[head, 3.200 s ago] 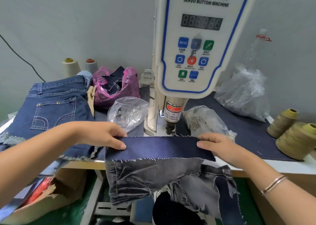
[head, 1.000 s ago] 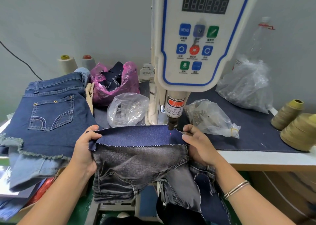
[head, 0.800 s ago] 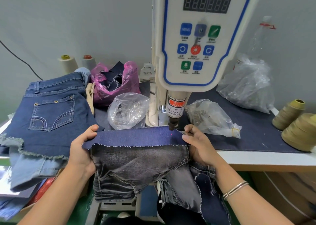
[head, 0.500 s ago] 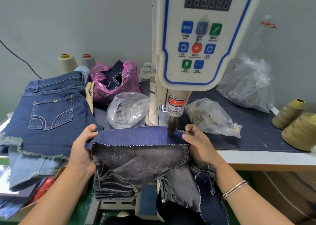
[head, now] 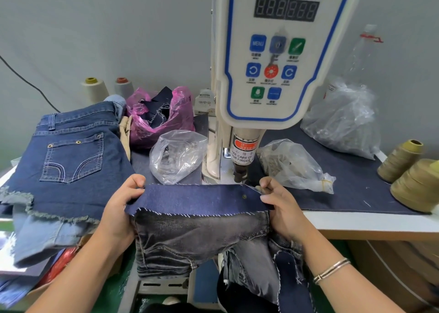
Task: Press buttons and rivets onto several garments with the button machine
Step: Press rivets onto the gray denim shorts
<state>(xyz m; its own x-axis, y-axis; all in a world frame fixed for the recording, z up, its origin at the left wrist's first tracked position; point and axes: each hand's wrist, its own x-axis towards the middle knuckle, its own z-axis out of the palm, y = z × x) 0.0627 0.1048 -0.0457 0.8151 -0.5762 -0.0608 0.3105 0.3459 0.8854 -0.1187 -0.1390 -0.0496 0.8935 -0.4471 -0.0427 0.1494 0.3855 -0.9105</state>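
A dark blue denim strip point(head: 197, 200) lies stretched across the table edge over a grey denim garment point(head: 190, 239) that hangs down in front. My left hand point(head: 121, 208) pinches the strip's left end. My right hand point(head: 280, 205) grips its right end. A small brass rivet point(head: 244, 196) sits in the strip near my right fingers. The button machine point(head: 273, 58) stands behind, and its punch head point(head: 240, 173) is raised just above the strip's far edge.
Blue denim shorts point(head: 66, 160) lie stacked at the left. A pink bag point(head: 161, 118) of scraps and a clear bag point(head: 178, 158) sit left of the machine, two more clear bags point(head: 292, 167) point(head: 342, 122) at the right. Thread cones point(head: 413, 170) stand far right.
The punch came down onto the strip and has risen again. A brass rivet now shows in the strip where the red dot was. Both hands keep their hold.
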